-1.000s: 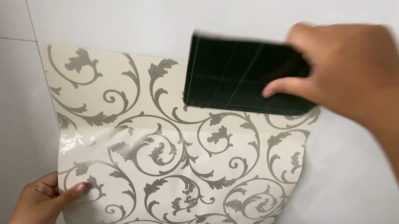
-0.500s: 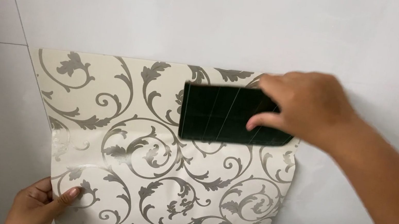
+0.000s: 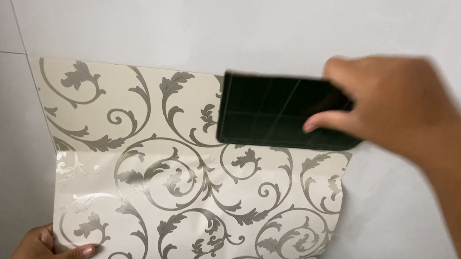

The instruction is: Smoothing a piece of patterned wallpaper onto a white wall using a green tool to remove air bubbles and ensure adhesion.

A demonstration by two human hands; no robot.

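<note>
Wallpaper point(image 3: 186, 189), thin and floppy (likely crease-prone), lies against the pale wall point(image 3: 139, 8). The right hand point(image 3: 390, 104) grips a stiff black smoothing card point(image 3: 269, 111) on its top edge; the left hand point(image 3: 55, 246) pinches the lower corner, seemingly the safest hold.

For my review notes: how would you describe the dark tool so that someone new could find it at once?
On the pale tiled wall hangs a cream wallpaper sheet with grey scroll-leaf patterns. Along its top right edge, the right hand presses a flat black rectangular scraper. It is the only dark, plain, straight-edged thing there; the left hand holds the sheet's lower left.
</note>
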